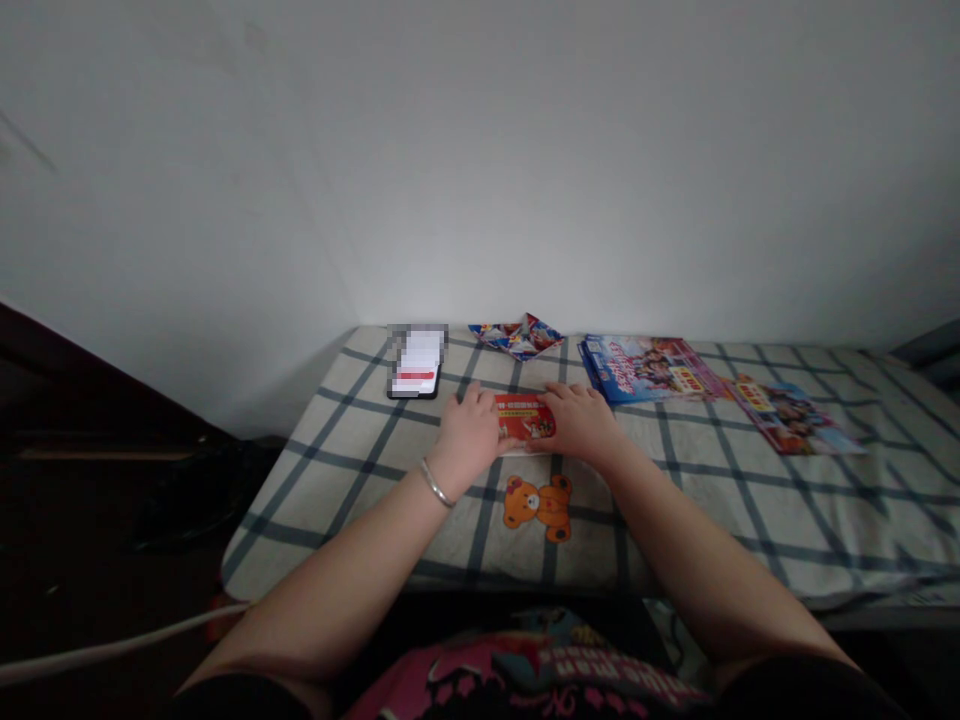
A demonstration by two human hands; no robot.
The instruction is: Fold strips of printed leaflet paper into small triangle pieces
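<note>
A red printed sheet of paper point(525, 418), apparently folded into a narrow strip, lies flat on the table between my hands. My left hand point(472, 430) grips its left end, with the thumb at the near edge and the fingers over the far edge. At the right end my right hand point(585, 420) holds it the same way. Both palms cover the ends of the sheet, so its full length is hidden. A silver bracelet point(436, 482) circles my left wrist. Just below the paper, an orange bear picture point(540, 507) shows on the tablecloth.
A checked tablecloth point(337, 470) covers the table against a pale wall. Behind my hands are a phone point(417, 362) and a folded paper shape point(519, 337). To the right lie a stack of colourful leaflets point(645, 368) and a separate leaflet point(796, 415).
</note>
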